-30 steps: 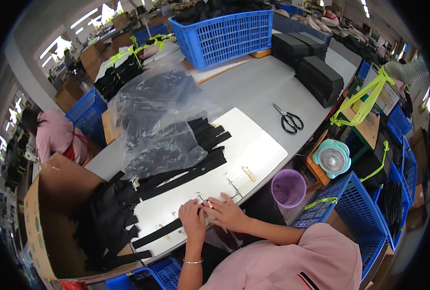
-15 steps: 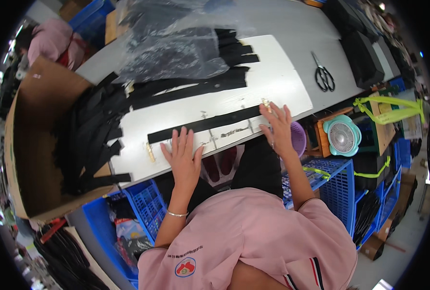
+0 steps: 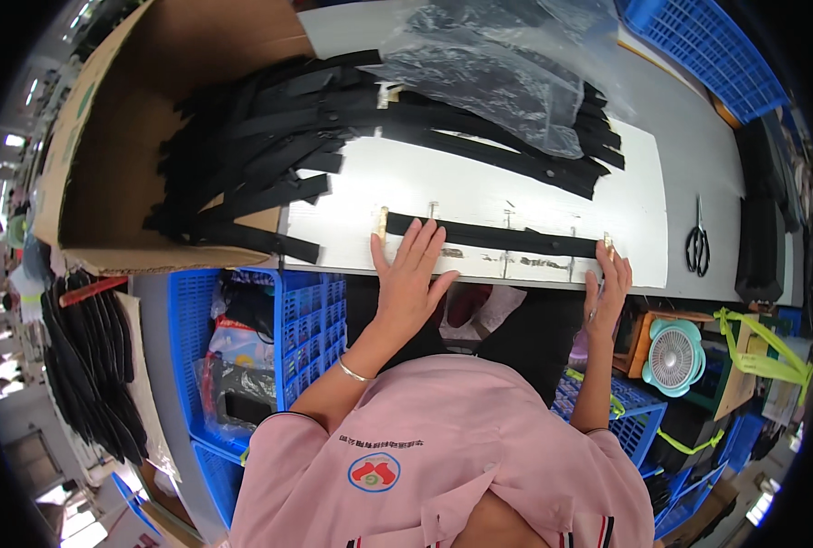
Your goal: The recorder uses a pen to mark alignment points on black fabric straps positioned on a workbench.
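A black fabric strip [image 3: 507,238] lies straight along the near part of a white board [image 3: 370,183] that carries dark marks. My left hand [image 3: 410,279] rests by the strip's left end, fingers stretched out and fingertips on its edge. Over at the right end, my right hand [image 3: 611,285] has its fingers extended, the tips touching the strip beside a small gold-coloured piece [image 3: 608,242] on the board. Another such gold-coloured piece [image 3: 384,222] sits by the left end. Neither hand grasps anything.
More black strips [image 3: 498,151] lie behind, partly under a clear plastic bag [image 3: 489,73]. A cardboard box [image 3: 105,173] holding a heap of strips stands left. Black-handled scissors [image 3: 697,247] lie right of the board. Below the table's right end are a small turquoise fan [image 3: 674,358] and blue crates [image 3: 607,411].
My view has turned, so the table now appears more level and the box larger at left. The left fingertips now reach further onto the strip; the right hand stays at its right end.
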A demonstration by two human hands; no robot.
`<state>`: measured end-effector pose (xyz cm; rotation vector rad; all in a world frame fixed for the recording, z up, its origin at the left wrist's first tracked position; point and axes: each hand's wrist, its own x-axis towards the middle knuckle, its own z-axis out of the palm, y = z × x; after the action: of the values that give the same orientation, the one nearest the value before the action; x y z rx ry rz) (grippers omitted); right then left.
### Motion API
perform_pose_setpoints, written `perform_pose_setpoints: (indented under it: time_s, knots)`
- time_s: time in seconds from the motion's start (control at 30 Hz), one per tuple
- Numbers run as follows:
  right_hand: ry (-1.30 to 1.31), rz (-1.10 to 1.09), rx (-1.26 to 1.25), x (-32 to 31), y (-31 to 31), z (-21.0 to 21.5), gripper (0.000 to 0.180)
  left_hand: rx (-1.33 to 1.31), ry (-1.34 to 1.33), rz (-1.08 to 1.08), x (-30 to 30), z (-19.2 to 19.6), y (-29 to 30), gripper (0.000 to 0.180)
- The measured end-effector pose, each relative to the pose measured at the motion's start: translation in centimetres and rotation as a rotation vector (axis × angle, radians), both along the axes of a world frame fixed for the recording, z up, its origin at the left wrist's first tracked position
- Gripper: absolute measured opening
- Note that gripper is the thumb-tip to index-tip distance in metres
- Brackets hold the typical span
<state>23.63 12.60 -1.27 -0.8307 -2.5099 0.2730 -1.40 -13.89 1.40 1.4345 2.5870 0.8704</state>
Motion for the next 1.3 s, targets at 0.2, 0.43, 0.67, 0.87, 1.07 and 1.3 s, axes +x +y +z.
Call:
perform_pose_setpoints:
  time_s: [0.2,0.43,0.67,0.87,1.07,1.3]
  knots:
    - [0.019,-0.001,0.021,-0.1,0.2,0.3,0.04,0.02,-0.046,0.027,-0.4,0.5,-1.3,0.058]
    - [-0.013,-0.046,0.047,-1.3,-0.7,2.2,0.038,0.032,-0.046,0.066,-1.0,-0.8,-2.6,0.062]
    - [0.292,-0.033,-0.529,-9.0,-5.7,5.0,0.031,0.044,-0.017,0.055,-1.2,-1.1,-2.3,0.066]
    - [0.372,0.215,-1.0,-17.7,-10.1,6.6,0.021,0.02,0.014,0.079,-1.3,-0.9,-2.1,0.066]
    - [0.259,0.253,-0.943,-20.3,-11.1,2.3,0.021,0.033,-0.021,0.077,-1.1,-1.3,-2.1,0.066]
    - [0.173,0.272,-0.738,-20.8,-11.8,2.9,0.016,0.045,-0.023,0.094,-1.1,-1.6,-2.3,0.068]
